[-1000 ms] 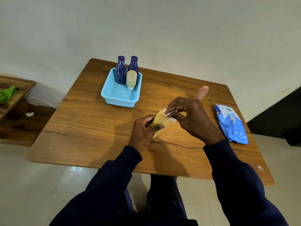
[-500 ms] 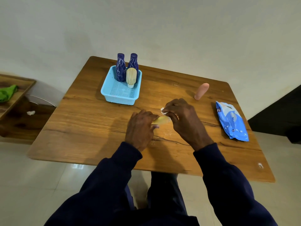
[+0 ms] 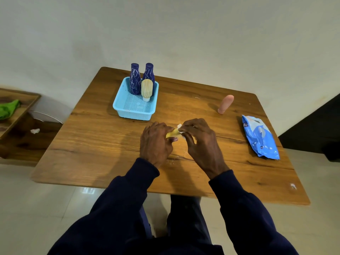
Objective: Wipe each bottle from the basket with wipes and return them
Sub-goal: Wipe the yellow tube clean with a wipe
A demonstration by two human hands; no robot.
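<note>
My left hand (image 3: 155, 142) grips a small yellow bottle (image 3: 173, 133) over the middle of the wooden table (image 3: 95, 137). My right hand (image 3: 199, 138) pinches a white wipe (image 3: 180, 128) against the bottle's far end. The light blue basket (image 3: 128, 111) stands at the back of the table. It holds two dark blue bottles (image 3: 134, 79) with white streaks and a cream bottle (image 3: 146, 89) standing cap-down. A pink bottle (image 3: 226, 103) stands on the table to the right of the basket.
A blue pack of wipes (image 3: 261, 138) lies flat near the table's right edge. A low wooden shelf (image 3: 16, 111) with a green cloth (image 3: 8, 109) is on the left, beside a crumpled white scrap (image 3: 35, 131).
Both hands have lowered toward the table with the yellow bottle, which now lies flatter. The right hand has slid the wipe toward the bottle's far end.
</note>
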